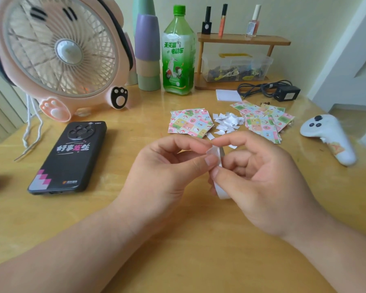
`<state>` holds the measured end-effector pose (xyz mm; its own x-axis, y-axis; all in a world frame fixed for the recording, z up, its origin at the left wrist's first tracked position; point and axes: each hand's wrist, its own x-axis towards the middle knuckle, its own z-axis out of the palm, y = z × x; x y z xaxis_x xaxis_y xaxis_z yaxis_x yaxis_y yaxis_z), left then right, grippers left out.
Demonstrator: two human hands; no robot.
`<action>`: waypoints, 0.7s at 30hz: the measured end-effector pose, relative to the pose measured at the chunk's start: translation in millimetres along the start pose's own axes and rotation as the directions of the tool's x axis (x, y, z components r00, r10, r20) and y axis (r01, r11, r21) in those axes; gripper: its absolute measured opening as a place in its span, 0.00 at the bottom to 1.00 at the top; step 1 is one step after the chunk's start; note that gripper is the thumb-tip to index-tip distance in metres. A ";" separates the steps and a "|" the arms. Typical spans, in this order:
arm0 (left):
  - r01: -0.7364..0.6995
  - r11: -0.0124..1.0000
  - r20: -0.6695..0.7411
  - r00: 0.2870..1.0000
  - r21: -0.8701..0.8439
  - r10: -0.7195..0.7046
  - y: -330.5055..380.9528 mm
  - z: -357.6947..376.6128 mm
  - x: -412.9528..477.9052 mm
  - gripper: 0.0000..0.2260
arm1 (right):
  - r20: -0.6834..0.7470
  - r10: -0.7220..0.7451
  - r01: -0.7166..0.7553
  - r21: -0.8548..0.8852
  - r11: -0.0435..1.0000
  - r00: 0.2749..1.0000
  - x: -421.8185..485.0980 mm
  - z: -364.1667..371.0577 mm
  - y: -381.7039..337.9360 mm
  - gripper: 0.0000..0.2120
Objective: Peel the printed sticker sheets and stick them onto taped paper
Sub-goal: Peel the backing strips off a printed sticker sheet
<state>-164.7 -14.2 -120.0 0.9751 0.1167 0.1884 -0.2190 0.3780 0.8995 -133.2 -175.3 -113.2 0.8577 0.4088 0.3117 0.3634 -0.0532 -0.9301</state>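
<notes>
Both hands meet over the middle of the wooden table, pinching one small white sheet that I see from its blank side. My left hand grips its upper edge between thumb and forefinger. My right hand holds the lower part, thumb on the paper. Beyond the hands lie two piles of colourful printed sticker sheets: one pile at centre, another to the right. A heap of torn white backing scraps sits between them.
A black phone lies at left, a pink fan behind it. A green bottle, stacked cups, a wooden rack with a clear box, a white notepad, a black adapter and a white controller stand around.
</notes>
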 end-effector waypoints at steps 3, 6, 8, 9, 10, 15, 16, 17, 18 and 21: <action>-0.004 1.000 -0.001 1.000 0.011 0.004 -0.4 -1.3 0.5 0.05 | -0.010 0.013 -0.013 0.048 0.999 1.000 0.9 -1.7 0.1 0.05; 0.000 1.000 -0.006 1.000 0.000 0.000 -0.9 -1.4 0.1 0.07 | -0.028 0.023 -0.020 0.103 0.994 0.999 2.7 -2.4 0.8 0.01; 0.015 1.000 -0.037 0.999 -0.015 -0.016 -1.7 -0.8 0.8 0.13 | -0.056 0.008 -0.002 0.107 0.994 0.998 3.3 -2.0 0.7 0.02; 0.025 0.999 -0.055 0.998 -0.028 -0.027 -2.3 -0.1 1.2 0.17 | -0.066 0.001 0.006 0.104 0.995 0.998 3.1 -2.0 0.6 0.02; 0.036 0.998 -0.067 0.997 -0.042 -0.038 -2.9 0.7 1.5 0.19 | -0.072 -0.001 0.008 0.103 0.995 0.997 3.0 -1.8 0.3 0.02; 0.040 0.999 -0.045 0.998 0.002 -0.040 -3.8 4.4 -0.9 0.08 | -0.065 0.015 -0.008 0.107 0.994 0.998 3.4 0.5 1.7 0.07; 0.032 0.999 -0.040 0.999 0.005 -0.032 -3.8 5.0 -1.0 0.07 | -0.065 0.022 -0.015 0.106 0.994 0.998 3.5 0.6 1.5 0.07; 0.027 1.000 -0.038 0.999 0.003 -0.026 -3.8 5.7 -0.9 0.07 | -0.065 0.025 -0.018 0.104 0.994 0.998 3.4 0.7 1.0 0.07; 0.024 1.000 -0.037 0.999 -0.001 -0.024 -3.8 6.1 -0.7 0.06 | -0.064 0.026 -0.020 0.102 0.995 0.998 3.4 0.9 0.2 0.06; 0.026 1.000 -0.031 0.999 0.001 -0.026 -4.7 6.1 -0.7 0.06 | -0.071 0.047 -0.040 0.103 0.994 0.996 3.1 0.9 -2.6 0.06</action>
<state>-164.2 -21.7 -121.9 0.9790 0.1353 0.1527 -0.1936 0.3801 0.9045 -131.8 -173.0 -110.0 0.8976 0.3401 0.2806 0.2896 0.0252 -0.9568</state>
